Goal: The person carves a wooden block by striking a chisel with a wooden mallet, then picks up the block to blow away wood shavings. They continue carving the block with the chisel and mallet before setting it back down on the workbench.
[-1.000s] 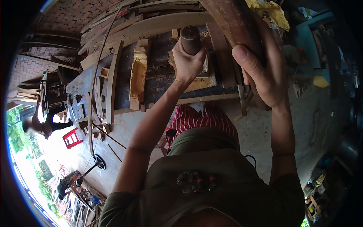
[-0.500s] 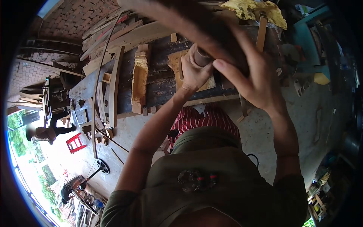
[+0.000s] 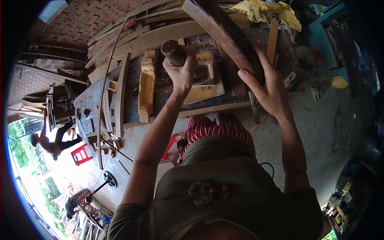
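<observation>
My left hand (image 3: 179, 77) is wrapped round a dark, round-ended wooden cylinder (image 3: 172, 49), its flat end sticking out past the fingers. My right hand (image 3: 270, 90) grips the near end of a long, dark, worn wooden bar (image 3: 224, 36), thumb along one side and fingers on the other. The bar slants up and left over the workbench. Below and between the hands lies a pale wooden board (image 3: 202, 96) with a square, box-like wooden piece (image 3: 210, 72) on it, partly hidden by my left hand. Left of that hand rests a hollowed wooden block (image 3: 147, 90).
Long planks (image 3: 160, 35) lie along the bench's far side. A yellow sack (image 3: 266, 12) sits at the far right. One narrow slat (image 3: 273, 38) is beside it. Two people are at the left, near a red stool (image 3: 81, 155).
My left hand has moved left, away from the bar, with the cylinder. The bar in my right hand has swung to a steeper slant, uncovering the board and box-like piece.
</observation>
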### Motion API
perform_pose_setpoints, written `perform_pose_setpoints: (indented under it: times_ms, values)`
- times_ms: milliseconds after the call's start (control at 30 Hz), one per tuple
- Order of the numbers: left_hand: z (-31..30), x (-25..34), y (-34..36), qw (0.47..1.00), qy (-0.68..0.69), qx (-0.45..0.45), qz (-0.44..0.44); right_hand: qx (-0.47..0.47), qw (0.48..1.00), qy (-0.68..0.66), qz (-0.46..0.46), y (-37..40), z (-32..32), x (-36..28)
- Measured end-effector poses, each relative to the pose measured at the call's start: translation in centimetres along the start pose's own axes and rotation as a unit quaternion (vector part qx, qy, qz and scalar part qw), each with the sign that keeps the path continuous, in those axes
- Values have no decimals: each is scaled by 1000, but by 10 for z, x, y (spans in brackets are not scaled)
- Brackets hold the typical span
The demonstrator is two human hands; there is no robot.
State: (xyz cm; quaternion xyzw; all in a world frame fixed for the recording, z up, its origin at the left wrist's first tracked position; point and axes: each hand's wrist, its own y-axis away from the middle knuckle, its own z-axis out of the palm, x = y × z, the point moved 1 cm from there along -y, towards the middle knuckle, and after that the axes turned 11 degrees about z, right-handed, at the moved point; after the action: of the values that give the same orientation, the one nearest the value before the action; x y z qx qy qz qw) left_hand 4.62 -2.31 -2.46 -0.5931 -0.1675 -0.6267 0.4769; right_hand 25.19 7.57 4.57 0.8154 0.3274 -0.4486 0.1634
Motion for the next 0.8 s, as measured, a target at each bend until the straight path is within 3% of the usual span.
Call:
perform_pose_setpoints:
  times_ms: [133, 200, 233, 300, 333, 367, 433, 567, 633, 700, 767, 800]
  values:
    - [1, -5, -1, 999, -29, -25, 33, 4, 1000, 7, -27, -7, 0, -9]
    - [2, -8, 0, 999, -21, -23, 37, 74, 982, -38, -170, -15, -7, -26]
    - [3, -8, 2, 999, -21, -24, 36, 75, 982, -38, -169, -15, -11, -40]
    - [5, -7, 6, 998, -45, -37, 12, 12, 977, -180, -110, -15, -16, -67]
    - [9, -1, 8, 997, -60, -36, 39, 85, 971, -110, -195, -23, -12, -68]
    - [14, 3, 11, 994, -75, -35, 67, 87, 971, -110, -196, -23, -8, -66]
    - [21, -1, 18, 991, -46, -12, 124, -29, 977, 166, -128, -22, 5, -56]
    - [7, -1, 22, 994, -60, -84, 27, 32, 982, -3, -189, -30, 11, -48]
    - [9, -4, 29, 993, -81, -88, 20, 10, 984, -38, -172, -21, 5, -64]
    - [16, -4, 34, 942, -189, -146, 236, 0, 984, -74, -159, -19, 2, -68]
    - [18, -4, 37, 929, -205, -186, 245, -22, 980, 138, -140, -19, 4, -53]
    - [18, -5, 35, 953, -164, -173, 186, -16, 988, 99, -121, -19, 4, -45]
